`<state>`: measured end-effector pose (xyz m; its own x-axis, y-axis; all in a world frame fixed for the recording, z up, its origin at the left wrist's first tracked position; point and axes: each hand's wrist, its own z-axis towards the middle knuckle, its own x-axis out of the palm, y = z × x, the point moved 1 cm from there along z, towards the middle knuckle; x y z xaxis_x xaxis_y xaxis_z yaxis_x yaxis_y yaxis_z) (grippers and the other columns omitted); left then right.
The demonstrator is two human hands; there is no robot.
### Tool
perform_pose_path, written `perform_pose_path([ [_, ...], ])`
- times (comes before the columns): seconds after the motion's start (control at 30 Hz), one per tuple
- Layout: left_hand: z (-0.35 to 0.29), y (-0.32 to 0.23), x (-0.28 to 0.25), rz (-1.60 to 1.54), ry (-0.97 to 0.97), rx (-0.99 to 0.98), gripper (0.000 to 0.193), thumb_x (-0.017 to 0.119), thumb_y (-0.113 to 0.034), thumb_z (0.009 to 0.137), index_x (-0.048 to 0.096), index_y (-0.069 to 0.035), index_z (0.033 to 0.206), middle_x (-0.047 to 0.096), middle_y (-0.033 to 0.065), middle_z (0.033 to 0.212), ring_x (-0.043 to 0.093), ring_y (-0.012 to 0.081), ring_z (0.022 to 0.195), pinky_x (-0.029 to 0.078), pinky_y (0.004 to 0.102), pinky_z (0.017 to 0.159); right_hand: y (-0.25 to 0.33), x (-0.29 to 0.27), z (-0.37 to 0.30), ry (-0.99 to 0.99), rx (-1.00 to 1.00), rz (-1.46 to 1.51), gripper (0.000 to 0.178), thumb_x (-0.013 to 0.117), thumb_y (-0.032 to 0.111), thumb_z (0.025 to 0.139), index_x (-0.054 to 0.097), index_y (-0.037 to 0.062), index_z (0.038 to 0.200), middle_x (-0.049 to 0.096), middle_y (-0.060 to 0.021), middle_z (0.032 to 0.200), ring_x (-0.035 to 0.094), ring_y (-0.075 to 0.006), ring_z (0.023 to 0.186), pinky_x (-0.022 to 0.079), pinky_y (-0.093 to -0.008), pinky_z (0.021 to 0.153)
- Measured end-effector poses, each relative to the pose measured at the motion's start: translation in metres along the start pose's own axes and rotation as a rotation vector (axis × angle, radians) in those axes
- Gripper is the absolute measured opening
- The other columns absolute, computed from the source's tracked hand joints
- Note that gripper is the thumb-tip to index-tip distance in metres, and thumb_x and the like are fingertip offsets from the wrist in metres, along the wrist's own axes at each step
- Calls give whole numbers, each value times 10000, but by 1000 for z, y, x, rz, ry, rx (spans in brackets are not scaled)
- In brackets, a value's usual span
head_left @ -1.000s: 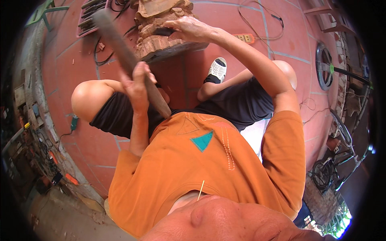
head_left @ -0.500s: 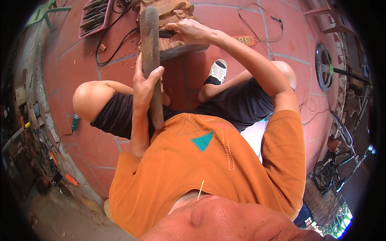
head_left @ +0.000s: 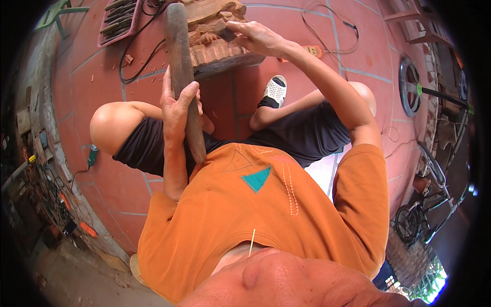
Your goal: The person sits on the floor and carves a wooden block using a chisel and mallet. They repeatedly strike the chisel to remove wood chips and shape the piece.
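My left hand [head_left: 176,105] is closed round a long, worn wooden mallet [head_left: 179,46]. The mallet stands nearly lengthwise in view, its narrower end near my shirt and its thick end beside the carved wood. A brown block of carved wood [head_left: 209,53], with ridged and rounded relief, sits on the floor in front of me. Over its right side, my right hand [head_left: 258,38] pinches a short dark tool that looks like a chisel [head_left: 226,34]. The fingers hide much of that tool, and whether its tip touches the wood cannot be made out.
A pink basket [head_left: 137,23] of several chisel-like tools stands at the far left, near a black cable [head_left: 123,71] and wood chips. An orange power strip [head_left: 313,51] lies right of the carving. A wheel [head_left: 410,86] is farther right. My legs bracket the work.
The mallet and my left hand have shifted slightly left and away from me. My right hand has moved a little right and up, changing the tool's angle and uncovering more carved relief.
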<state>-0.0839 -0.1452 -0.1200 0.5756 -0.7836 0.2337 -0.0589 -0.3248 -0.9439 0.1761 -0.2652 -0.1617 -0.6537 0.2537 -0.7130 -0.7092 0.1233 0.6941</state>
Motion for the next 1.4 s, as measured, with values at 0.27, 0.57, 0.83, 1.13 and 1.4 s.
perform_pose_path([
  [0.27,-5,-2,8,-18,-44,99,711,687,-131,980,312,-60,1581,598,43,829,579,94,592,521,236,512,2,7,11,21,-30,-38,442,686,139,932,581,53,1352,696,-235,980,668,-404,870,522,-469,787],
  [0.57,-3,8,3,131,60,-81,686,664,-128,997,295,-57,1571,608,59,868,584,109,596,520,250,513,4,20,22,124,-30,-139,461,702,226,933,601,55,1349,722,-223,1067,686,-423,1002,532,-519,854],
  [0.83,-1,13,2,33,-126,121,579,655,-139,1001,378,-67,1504,601,56,816,588,118,577,514,245,496,4,23,20,75,-62,-154,430,704,175,922,605,38,1317,715,-212,1076,676,-415,1020,529,-503,873],
  [1.13,2,12,-10,-51,-56,-25,620,699,-155,983,388,-68,1512,600,32,801,584,84,580,519,225,483,14,-2,7,85,29,-93,468,700,181,951,520,31,1357,706,-236,1078,668,-451,999,524,-505,838],
  [1.4,0,7,-6,-46,-48,-18,610,709,-154,975,405,-69,1497,601,32,811,594,78,609,544,222,501,4,-10,5,17,50,40,428,717,218,943,521,12,1263,694,-251,1046,678,-446,1005,517,-514,844],
])
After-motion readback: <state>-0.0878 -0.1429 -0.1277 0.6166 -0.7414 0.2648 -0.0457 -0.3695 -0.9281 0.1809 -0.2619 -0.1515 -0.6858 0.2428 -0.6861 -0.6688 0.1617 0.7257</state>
